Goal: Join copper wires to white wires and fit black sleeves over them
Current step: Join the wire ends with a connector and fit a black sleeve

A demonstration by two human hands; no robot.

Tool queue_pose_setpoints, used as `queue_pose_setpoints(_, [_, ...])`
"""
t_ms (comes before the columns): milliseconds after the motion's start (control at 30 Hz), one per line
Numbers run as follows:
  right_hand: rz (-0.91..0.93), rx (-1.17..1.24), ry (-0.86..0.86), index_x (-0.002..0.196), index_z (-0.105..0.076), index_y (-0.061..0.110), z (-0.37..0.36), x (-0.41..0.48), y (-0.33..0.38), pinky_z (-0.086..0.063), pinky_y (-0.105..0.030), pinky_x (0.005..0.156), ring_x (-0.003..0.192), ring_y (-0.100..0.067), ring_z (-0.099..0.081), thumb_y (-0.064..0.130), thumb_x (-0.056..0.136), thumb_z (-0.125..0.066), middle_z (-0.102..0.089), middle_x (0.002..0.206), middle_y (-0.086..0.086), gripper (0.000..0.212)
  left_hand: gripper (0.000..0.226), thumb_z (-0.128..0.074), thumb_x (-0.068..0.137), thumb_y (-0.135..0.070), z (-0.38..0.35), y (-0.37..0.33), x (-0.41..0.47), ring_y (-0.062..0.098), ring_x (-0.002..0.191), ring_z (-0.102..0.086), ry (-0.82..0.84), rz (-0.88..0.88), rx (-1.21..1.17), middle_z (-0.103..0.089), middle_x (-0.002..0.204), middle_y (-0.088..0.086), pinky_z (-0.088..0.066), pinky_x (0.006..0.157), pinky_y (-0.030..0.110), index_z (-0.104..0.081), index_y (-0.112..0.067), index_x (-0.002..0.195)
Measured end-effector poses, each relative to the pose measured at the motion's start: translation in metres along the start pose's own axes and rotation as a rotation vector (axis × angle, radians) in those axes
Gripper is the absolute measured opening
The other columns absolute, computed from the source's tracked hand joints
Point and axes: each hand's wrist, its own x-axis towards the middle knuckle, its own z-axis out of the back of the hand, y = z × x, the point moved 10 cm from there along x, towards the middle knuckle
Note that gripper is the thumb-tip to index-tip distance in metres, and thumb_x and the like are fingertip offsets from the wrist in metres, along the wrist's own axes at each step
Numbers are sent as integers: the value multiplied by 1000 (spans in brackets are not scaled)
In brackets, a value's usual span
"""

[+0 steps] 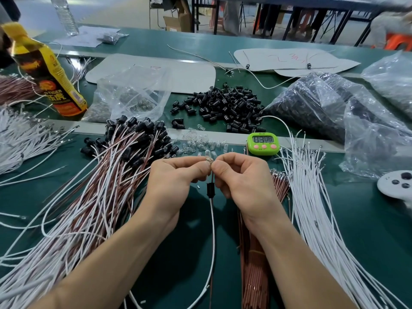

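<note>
Your left hand (176, 175) and right hand (240, 175) pinch the tip of one white wire (213, 224) above the counter (189, 253), black sleeve (209, 190) threaded just below, seemingly unseated; finished heap (124, 157) lies left, while spare white wires (312, 197), copper wires (254, 264) and loose sleeves (223, 103) remain.

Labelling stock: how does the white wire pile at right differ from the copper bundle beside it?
White wires lie loose and fanned out; copper wires sit packed in a tight, straight bundle. White wires spread far wider than copper wires. Both run front to back, unsleeved.
</note>
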Motion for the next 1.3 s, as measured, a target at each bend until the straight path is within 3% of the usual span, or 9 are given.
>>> queue_pose_setpoints(233, [34,-110,29,68,-74,23,4,1,3,-38,-19,43,46,-9,-52,4,91,-75,-63,55,1,29,21,-83,77,-2,-2,-8,1,9,65,-66,47,-79,128,-78,75,6,-55,70,18,-84,-22,73])
queue_pose_setpoints(433, [33,-166,93,71,-77,23,7,1,3,-40,-23,41,43,-13,-50,16,81,-77,-65,55,-5,12,23,-83,79,-5,-7,-14,-2,12,82,-76,106,-162,278,-80,81,-4,-60,82,24,-83,-28,82])
queue_pose_setpoints(733, [93,-299,69,71,-76,29,10,1,4,-40,-23,43,41,-10,-51,25,80,-75,-67,54,-2,9,32,-87,77,-10,-4,-18,-3,2,76,-74,84,-211,398,-78,75,-12,-56,72,15,-81,-41,74])
queue_pose_setpoints(833, [123,-318,57,72,-76,30,10,0,7,-40,-19,44,42,-4,-53,22,81,-75,-67,55,1,12,23,-88,77,-13,-3,-20,-3,3,78,-75,74,-224,423,-78,77,-13,-58,77,20,-82,-35,77])
queue_pose_setpoints(933, [135,-329,47,73,-75,27,10,0,8,-42,-18,45,43,-4,-55,19,82,-76,-68,55,2,13,23,-88,76,-12,-3,-22,-4,1,76,-74,71,-235,426,-78,76,-14,-56,73,14,-82,-34,77])
queue_pose_setpoints(1300, [132,-332,37,76,-76,23,12,0,6,-43,-28,45,44,-9,-54,20,81,-77,-67,55,-1,5,26,-87,77,-10,-6,-27,-7,-4,73,-72,72,-284,440,-77,75,-18,-51,68,8,-80,-35,79])
